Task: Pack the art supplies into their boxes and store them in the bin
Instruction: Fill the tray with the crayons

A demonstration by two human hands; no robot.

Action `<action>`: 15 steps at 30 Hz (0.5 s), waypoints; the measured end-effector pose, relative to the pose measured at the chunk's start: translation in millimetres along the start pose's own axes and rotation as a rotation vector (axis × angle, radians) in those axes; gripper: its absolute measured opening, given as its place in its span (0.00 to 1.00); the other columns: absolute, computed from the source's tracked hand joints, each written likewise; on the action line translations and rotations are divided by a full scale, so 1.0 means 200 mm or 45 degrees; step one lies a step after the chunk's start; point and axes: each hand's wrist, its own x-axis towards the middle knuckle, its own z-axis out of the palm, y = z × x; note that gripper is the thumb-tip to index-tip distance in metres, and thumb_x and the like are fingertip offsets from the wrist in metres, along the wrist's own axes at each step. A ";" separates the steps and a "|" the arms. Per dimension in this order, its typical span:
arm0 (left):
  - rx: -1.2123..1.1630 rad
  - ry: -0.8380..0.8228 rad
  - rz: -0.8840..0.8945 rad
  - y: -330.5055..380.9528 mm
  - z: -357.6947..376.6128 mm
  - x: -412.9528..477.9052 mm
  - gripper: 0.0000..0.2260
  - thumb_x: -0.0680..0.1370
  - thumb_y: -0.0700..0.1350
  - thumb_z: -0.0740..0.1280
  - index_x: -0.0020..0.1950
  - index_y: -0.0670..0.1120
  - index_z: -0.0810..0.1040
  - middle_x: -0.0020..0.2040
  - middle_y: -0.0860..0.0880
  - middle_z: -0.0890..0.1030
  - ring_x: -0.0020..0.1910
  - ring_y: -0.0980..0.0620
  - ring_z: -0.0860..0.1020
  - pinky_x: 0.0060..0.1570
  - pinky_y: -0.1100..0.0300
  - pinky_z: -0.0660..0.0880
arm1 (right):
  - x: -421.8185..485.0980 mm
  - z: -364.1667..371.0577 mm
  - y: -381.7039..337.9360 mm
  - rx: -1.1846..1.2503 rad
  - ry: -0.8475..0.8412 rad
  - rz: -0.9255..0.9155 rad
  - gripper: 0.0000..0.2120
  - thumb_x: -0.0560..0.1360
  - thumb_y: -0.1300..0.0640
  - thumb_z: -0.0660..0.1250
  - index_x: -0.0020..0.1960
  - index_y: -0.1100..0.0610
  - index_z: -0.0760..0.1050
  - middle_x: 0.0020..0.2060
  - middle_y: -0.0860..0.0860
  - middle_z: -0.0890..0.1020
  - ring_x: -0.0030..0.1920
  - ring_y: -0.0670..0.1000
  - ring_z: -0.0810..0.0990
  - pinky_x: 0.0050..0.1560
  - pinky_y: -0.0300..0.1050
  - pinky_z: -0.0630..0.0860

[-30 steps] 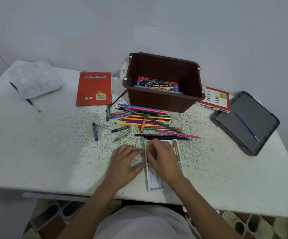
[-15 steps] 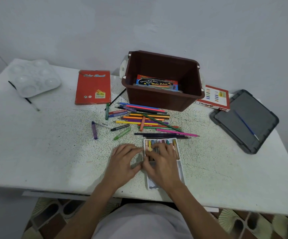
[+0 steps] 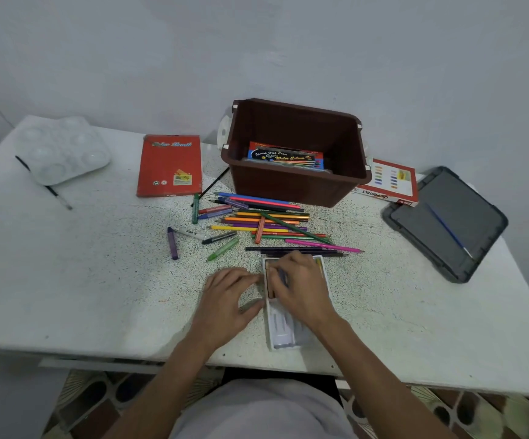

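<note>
I'm filling the white tray [image 3: 283, 331] at lower centre with pastels. My right hand [image 3: 301, 289] covers its upper end, fingers curled on a bluish pastel [image 3: 282, 276]. My left hand [image 3: 228, 299] braces the tray's left wall, fingers relaxed. The tray's lower half looks empty. Next I'd seat this stick, then reach for loose ones. The brown bin [image 3: 288, 188] at upper centre holds one water colour box [image 3: 285, 155].

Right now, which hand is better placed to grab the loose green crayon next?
Probably the left hand: it rests against the white tray on the side nearest the green crayon, while the right hand lies over the tray, busy with its crayons.
</note>
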 end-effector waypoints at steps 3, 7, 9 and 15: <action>-0.007 0.007 0.005 0.00 0.00 0.00 0.21 0.76 0.61 0.63 0.65 0.54 0.77 0.57 0.57 0.77 0.60 0.56 0.71 0.59 0.58 0.63 | 0.11 -0.01 0.01 -0.013 -0.003 0.004 0.14 0.77 0.51 0.59 0.48 0.56 0.82 0.39 0.52 0.81 0.41 0.53 0.76 0.43 0.51 0.75; -0.007 0.012 0.008 0.00 0.00 0.00 0.21 0.76 0.61 0.63 0.65 0.54 0.78 0.56 0.57 0.77 0.60 0.56 0.71 0.59 0.61 0.61 | 0.25 -0.03 -0.04 -0.010 0.012 0.070 0.09 0.79 0.57 0.64 0.46 0.60 0.81 0.36 0.53 0.81 0.35 0.51 0.77 0.35 0.45 0.71; -0.015 0.017 0.005 0.00 0.00 0.00 0.20 0.76 0.60 0.64 0.65 0.54 0.77 0.56 0.57 0.77 0.60 0.56 0.71 0.60 0.59 0.63 | 0.31 -0.03 -0.07 -0.008 0.000 0.114 0.09 0.80 0.56 0.64 0.46 0.60 0.79 0.35 0.53 0.82 0.34 0.52 0.78 0.34 0.43 0.69; -0.025 -0.002 0.020 0.03 -0.03 0.00 0.18 0.78 0.57 0.63 0.68 0.58 0.72 0.55 0.59 0.75 0.59 0.57 0.71 0.59 0.56 0.66 | 0.44 0.05 -0.13 -0.052 -0.043 0.154 0.09 0.79 0.56 0.67 0.46 0.63 0.76 0.37 0.57 0.81 0.37 0.55 0.79 0.35 0.43 0.71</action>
